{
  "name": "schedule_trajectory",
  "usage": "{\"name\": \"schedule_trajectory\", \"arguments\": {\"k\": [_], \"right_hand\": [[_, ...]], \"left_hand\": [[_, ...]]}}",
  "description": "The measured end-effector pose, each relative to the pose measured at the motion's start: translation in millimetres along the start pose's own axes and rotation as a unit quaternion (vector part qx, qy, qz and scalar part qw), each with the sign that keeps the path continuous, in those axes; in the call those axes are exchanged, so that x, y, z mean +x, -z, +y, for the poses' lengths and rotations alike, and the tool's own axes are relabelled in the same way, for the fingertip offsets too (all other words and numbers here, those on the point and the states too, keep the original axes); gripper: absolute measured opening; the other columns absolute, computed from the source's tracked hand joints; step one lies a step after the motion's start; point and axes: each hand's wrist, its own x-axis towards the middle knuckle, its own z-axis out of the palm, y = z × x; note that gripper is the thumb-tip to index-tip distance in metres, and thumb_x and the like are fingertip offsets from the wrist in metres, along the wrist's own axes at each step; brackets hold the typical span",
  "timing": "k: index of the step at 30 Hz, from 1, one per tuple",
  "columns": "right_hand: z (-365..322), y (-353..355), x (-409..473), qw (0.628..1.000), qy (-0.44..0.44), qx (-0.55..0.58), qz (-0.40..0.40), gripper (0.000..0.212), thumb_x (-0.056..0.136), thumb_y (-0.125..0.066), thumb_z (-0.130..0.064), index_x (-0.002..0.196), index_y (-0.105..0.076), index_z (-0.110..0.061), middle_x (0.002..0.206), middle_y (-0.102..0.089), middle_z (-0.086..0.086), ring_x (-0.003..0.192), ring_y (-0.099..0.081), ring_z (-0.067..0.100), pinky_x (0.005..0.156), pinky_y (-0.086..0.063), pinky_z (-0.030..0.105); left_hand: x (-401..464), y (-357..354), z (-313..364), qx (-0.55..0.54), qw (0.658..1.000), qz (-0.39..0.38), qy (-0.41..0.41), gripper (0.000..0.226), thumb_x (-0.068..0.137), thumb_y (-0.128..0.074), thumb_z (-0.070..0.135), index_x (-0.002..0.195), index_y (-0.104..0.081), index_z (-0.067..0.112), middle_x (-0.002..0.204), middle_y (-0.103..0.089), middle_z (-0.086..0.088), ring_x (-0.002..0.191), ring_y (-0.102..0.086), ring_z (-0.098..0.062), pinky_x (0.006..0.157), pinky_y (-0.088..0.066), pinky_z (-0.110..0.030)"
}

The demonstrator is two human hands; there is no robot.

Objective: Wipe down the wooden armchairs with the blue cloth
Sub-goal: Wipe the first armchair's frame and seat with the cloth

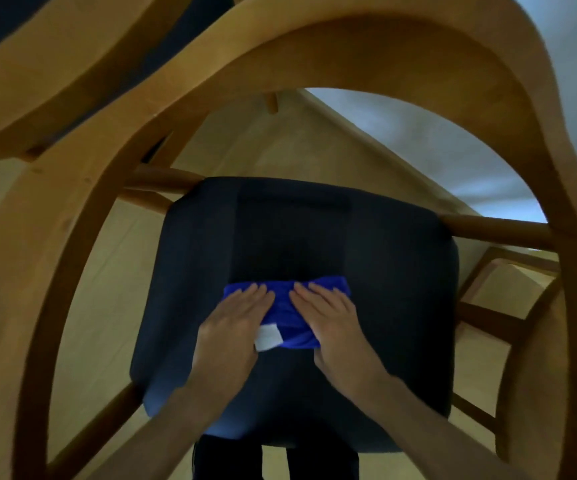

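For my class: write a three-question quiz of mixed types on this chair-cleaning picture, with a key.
1. True or false: the folded blue cloth lies on the dark padded seat cushion.
2. How many hands press on it?
3. The white label sits nearest to: A) left hand B) right hand C) curved wooden chair frame

Key: 1 true; 2 two, both flat; 3 A
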Motion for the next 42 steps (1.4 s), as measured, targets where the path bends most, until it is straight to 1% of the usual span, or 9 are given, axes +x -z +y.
{"name": "schedule_trajectory", "arguments": {"k": [5, 12, 18, 21, 31, 33, 35, 39, 42], "right_hand": [[-2.8, 3.7, -6.7, 0.999, 0.016, -0.012, -0.033, 0.071, 0.083, -0.065, -0.02, 0.148, -0.036, -0.026, 0.153, -0.034, -0.01, 0.137, -0.03, 0.011, 0.113, -0.018, 0.029], [6.4, 97.8, 98.5, 0.997, -0.007, -0.001, 0.082, 0.061, 0.073, -0.073, -0.011, 0.126, -0.044, -0.017, 0.111, -0.062, 0.005, 0.099, -0.061, 0.023, 0.089, -0.046, 0.038], [16.1, 99.6, 151.1, 0.994, -0.012, -0.043, 0.104, 0.05, 0.084, -0.062, -0.006, 0.131, -0.055, -0.022, 0.118, -0.064, 0.003, 0.108, -0.059, 0.025, 0.089, -0.046, 0.035], [9.4, 75.3, 132.6, 0.992, 0.012, -0.035, 0.119, 0.062, 0.083, -0.061, -0.001, 0.141, -0.051, -0.018, 0.141, -0.055, 0.006, 0.128, -0.049, 0.025, 0.108, -0.034, 0.032], [-31.2, -12.4, 21.4, 0.992, 0.087, -0.053, -0.078, 0.086, 0.079, -0.071, -0.007, 0.153, -0.029, -0.018, 0.161, -0.025, -0.003, 0.149, -0.017, 0.012, 0.124, -0.009, 0.034], [-30.1, -2.3, 28.1, 0.988, 0.103, -0.04, -0.109, 0.076, 0.085, -0.066, -0.013, 0.152, -0.033, -0.023, 0.158, -0.033, -0.007, 0.146, -0.025, 0.008, 0.119, -0.005, 0.017], [-30.7, 25.9, 51.4, 0.989, 0.081, 0.009, -0.12, 0.063, 0.083, -0.061, -0.015, 0.144, -0.047, -0.029, 0.143, -0.054, -0.008, 0.13, -0.05, 0.009, 0.112, -0.028, 0.015], [-31.8, 87.3, 130.9, 0.995, 0.091, 0.004, 0.031, 0.063, 0.081, -0.062, -0.013, 0.139, -0.052, -0.034, 0.134, -0.061, -0.009, 0.118, -0.057, 0.008, 0.104, -0.042, 0.026], [-29.9, 100.7, 186.4, 0.983, 0.1, -0.059, 0.146, 0.061, 0.089, -0.06, -0.014, 0.146, -0.043, -0.024, 0.148, -0.048, 0.003, 0.135, -0.044, 0.021, 0.113, -0.035, 0.036]], "left_hand": [[-4.7, 16.4, -5.9, -0.006, 0.998, -0.056, -0.026, 0.075, 0.036, -0.089, -0.008, 0.108, -0.074, 0.008, 0.108, -0.073, -0.008, 0.098, -0.07, -0.024, 0.083, -0.056, -0.042], [116.4, 50.2, -35.3, -0.001, 1.0, 0.012, -0.005, 0.056, 0.078, -0.066, 0.001, 0.132, -0.056, 0.012, 0.13, -0.059, -0.012, 0.123, -0.053, -0.027, 0.11, -0.037, -0.038], [167.6, 43.6, -47.3, -0.02, 0.999, -0.001, 0.037, 0.045, 0.085, -0.056, 0.002, 0.128, -0.058, 0.014, 0.126, -0.06, -0.009, 0.118, -0.053, -0.026, 0.101, -0.041, -0.041], [130.4, 33.6, -40.4, -0.031, 0.996, 0.045, 0.076, 0.057, 0.082, -0.057, -0.005, 0.135, -0.054, 0.015, 0.138, -0.054, -0.006, 0.131, -0.044, -0.024, 0.11, -0.032, -0.036], [-41.3, 13.6, -25.6, -0.109, 0.98, -0.073, 0.153, 0.066, 0.07, -0.077, -0.002, 0.131, -0.059, 0.017, 0.138, -0.055, 0.0, 0.133, -0.046, -0.016, 0.112, -0.023, -0.025], [-44.4, 14.8, -31.2, -0.134, 0.971, -0.083, 0.178, 0.067, 0.076, -0.071, 0.001, 0.136, -0.053, 0.026, 0.142, -0.051, 0.007, 0.135, -0.042, -0.01, 0.111, -0.021, -0.019], [-23.3, 25.8, -36.8, -0.183, 0.96, -0.037, 0.208, 0.067, 0.073, -0.068, -0.005, 0.133, -0.057, 0.023, 0.135, -0.058, 0.002, 0.126, -0.051, -0.015, 0.11, -0.036, -0.028], [61.3, 59.0, -45.6, -0.141, 0.96, 0.152, 0.188, 0.054, 0.075, -0.064, -0.01, 0.125, -0.062, 0.011, 0.125, -0.064, -0.007, 0.119, -0.057, -0.021, 0.104, -0.043, -0.034], [123.2, 71.4, -61.2, -0.092, 0.964, 0.146, 0.2, 0.033, 0.085, -0.059, 0.001, 0.115, -0.062, 0.015, 0.104, -0.066, -0.007, 0.097, -0.062, -0.023, 0.077, -0.046, -0.029]]}}
